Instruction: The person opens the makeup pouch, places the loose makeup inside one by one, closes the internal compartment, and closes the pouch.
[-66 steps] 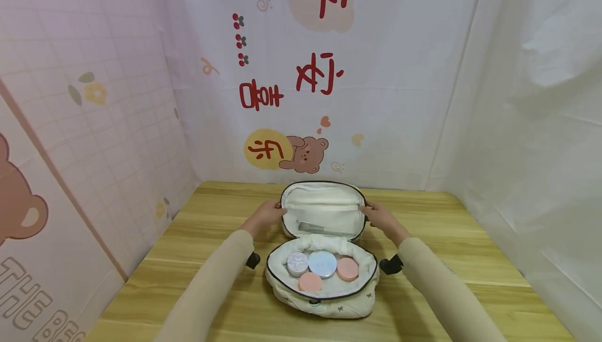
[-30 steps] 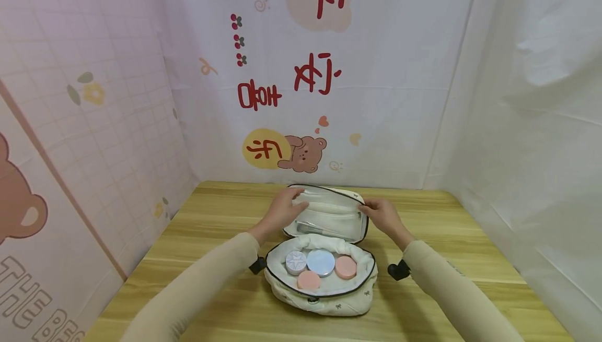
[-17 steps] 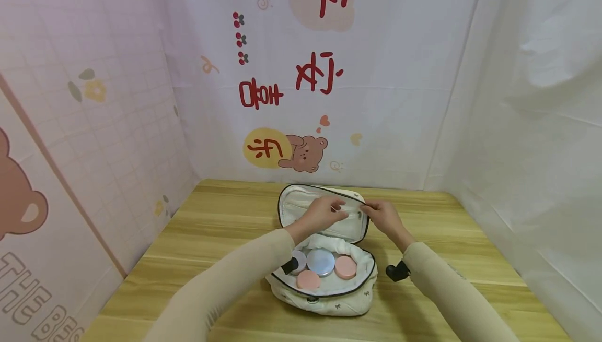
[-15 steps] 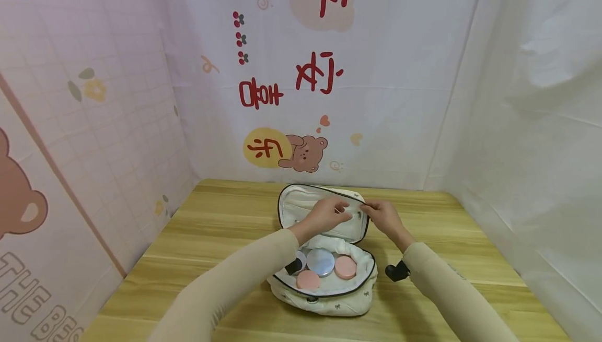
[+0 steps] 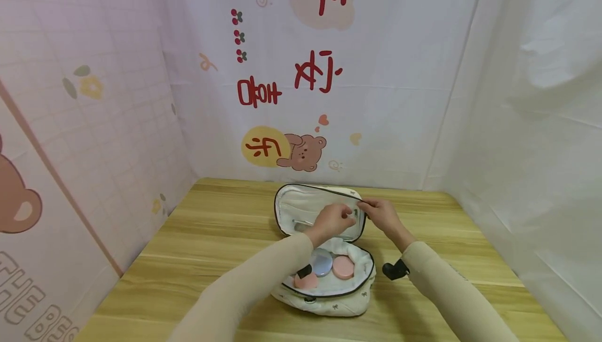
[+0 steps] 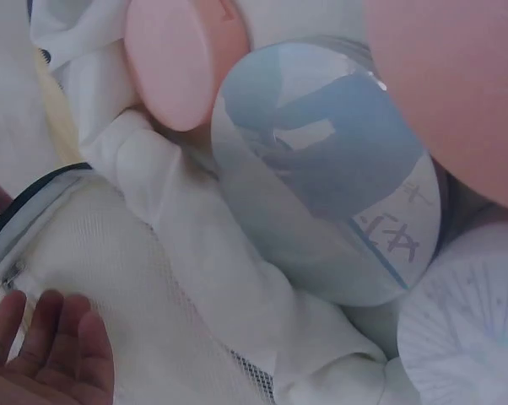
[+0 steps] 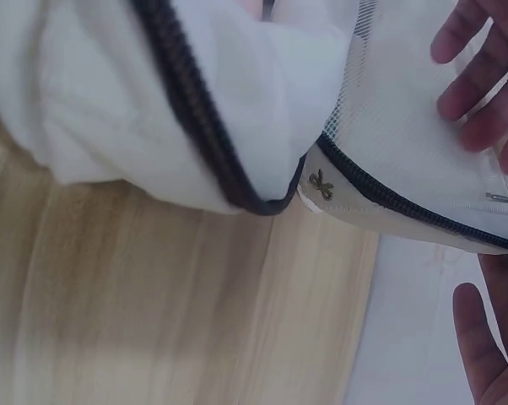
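A cream cosmetic bag (image 5: 336, 306) with dark zip edges stands on the table, its lid (image 5: 301, 200) tilted up at the back. My right hand (image 5: 383, 217) pinches the lid's upper right edge. In front of the lid's inner pocket is my left hand (image 5: 333, 220), fingers loosely bent and holding nothing, close to a small zip pull (image 6: 14, 273). Inside the bag lie a round blue case (image 5: 322, 262), a pink one (image 5: 343, 267) and another pink one (image 5: 307, 280). The left sleeve hides a pale patterned round case (image 6: 469, 316) from the head view.
The wooden table (image 5: 211, 216) extends around the bag. A printed cloth (image 5: 376, 70) hangs behind it, with more cloth at both sides. Part of a brush (image 5: 301, 225) shows in the lid's mesh pocket.
My left hand has left the lid's left edge and moved right across its inside, towards the right hand. My right hand keeps its hold while the lid has tilted slightly.
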The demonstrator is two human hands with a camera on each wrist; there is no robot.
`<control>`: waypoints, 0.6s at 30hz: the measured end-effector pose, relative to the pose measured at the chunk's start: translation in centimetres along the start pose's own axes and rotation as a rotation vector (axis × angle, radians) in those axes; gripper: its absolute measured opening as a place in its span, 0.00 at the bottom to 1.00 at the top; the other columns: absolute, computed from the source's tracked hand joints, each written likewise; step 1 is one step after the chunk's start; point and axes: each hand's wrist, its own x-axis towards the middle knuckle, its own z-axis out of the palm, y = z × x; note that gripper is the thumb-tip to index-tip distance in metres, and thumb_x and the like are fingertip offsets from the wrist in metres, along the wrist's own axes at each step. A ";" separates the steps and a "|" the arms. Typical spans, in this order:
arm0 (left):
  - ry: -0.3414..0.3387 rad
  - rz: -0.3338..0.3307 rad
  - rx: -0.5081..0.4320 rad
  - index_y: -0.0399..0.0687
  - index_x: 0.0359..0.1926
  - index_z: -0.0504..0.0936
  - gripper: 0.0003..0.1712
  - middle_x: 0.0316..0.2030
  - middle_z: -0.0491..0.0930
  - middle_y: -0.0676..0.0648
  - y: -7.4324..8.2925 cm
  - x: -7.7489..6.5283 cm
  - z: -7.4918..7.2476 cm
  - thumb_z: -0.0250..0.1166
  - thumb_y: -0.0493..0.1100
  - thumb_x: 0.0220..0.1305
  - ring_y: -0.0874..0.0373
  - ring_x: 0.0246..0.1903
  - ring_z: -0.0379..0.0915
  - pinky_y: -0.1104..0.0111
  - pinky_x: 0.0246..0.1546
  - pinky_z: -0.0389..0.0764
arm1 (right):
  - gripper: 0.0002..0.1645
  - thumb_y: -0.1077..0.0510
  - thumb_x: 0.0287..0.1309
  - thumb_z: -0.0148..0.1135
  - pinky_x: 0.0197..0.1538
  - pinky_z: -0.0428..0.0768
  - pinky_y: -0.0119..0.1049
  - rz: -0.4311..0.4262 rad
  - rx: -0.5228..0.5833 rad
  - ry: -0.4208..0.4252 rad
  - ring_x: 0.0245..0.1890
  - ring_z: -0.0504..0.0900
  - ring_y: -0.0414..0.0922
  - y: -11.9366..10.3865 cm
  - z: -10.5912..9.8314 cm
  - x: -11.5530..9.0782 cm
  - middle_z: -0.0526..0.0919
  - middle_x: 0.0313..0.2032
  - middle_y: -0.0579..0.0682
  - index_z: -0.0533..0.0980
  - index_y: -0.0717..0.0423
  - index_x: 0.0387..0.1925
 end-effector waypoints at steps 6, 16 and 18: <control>0.082 -0.017 -0.055 0.43 0.52 0.85 0.16 0.46 0.85 0.49 0.0 -0.2 0.8 0.64 0.47 0.69 0.55 0.43 0.80 0.62 0.41 0.80 | 0.25 0.49 0.71 0.58 0.45 0.77 0.42 0.022 0.028 -0.013 0.45 0.78 0.53 -0.2 0.0 0.1 0.82 0.49 0.57 0.78 0.60 0.60; 0.211 -0.046 0.031 0.52 0.39 0.89 0.09 0.34 0.85 0.57 -0.4 1.2 2.1 0.70 0.50 0.63 0.63 0.30 0.78 0.67 0.28 0.77 | 0.24 0.50 0.71 0.58 0.49 0.78 0.43 0.034 0.066 -0.027 0.48 0.79 0.51 -0.9 -0.1 -0.1 0.82 0.51 0.58 0.78 0.62 0.59; 0.216 -0.044 0.043 0.53 0.37 0.89 0.08 0.33 0.85 0.57 -0.3 1.3 2.1 0.71 0.50 0.62 0.63 0.30 0.78 0.68 0.27 0.76 | 0.23 0.51 0.71 0.58 0.47 0.78 0.41 0.031 0.068 -0.027 0.47 0.79 0.50 -0.9 -0.1 -0.1 0.82 0.50 0.57 0.79 0.62 0.58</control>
